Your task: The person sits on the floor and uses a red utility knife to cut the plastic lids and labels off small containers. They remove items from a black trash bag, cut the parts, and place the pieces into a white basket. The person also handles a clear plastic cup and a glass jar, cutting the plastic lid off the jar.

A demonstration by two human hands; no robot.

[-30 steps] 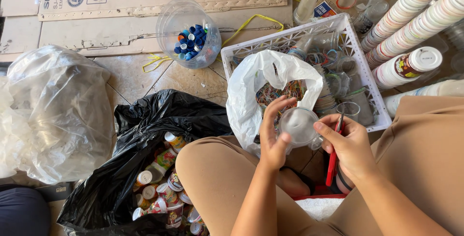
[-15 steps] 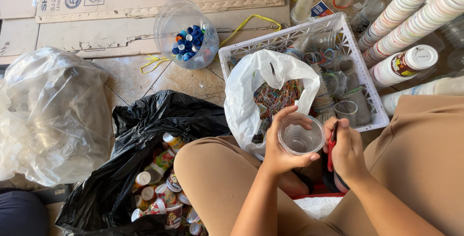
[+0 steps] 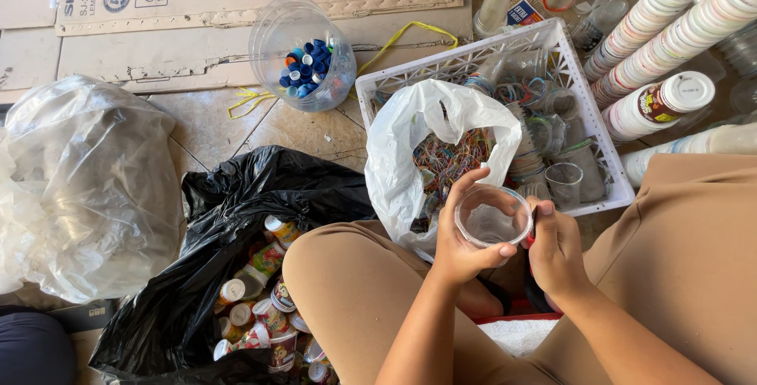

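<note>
The left hand [image 3: 461, 235] holds a clear plastic cup [image 3: 493, 217] by its side, with the fingers wrapped around the wall and the mouth of the cup turned up to the camera. The right hand [image 3: 556, 251] is pressed against the right side of the same cup. It is closed around something red [image 3: 531, 237], of which only a small edge shows, so I cannot tell what kind of tool it is. Both hands are together on the cup, above the person's lap.

I take the cup as the landmark. Just behind it stands an open white plastic bag [image 3: 418, 145] with many thin coloured rings [image 3: 449, 156] inside. Behind and to the right of the cup is a white crate [image 3: 457, 66] that holds more clear cups, some with a coloured ring on the rim. Far to the left of the cup lies a black bag [image 3: 236, 219] with printed cups in it. Further behind the cup stands a clear jar [image 3: 296, 38] with blue caps.

In my judgement the step in hand is cleaning the rim of this cup; it looks already bare. The next move probably calls for a firm grip of the left hand, so that the thin wall does not bend, and for a careful, short motion of the right hand along the rim.
</note>
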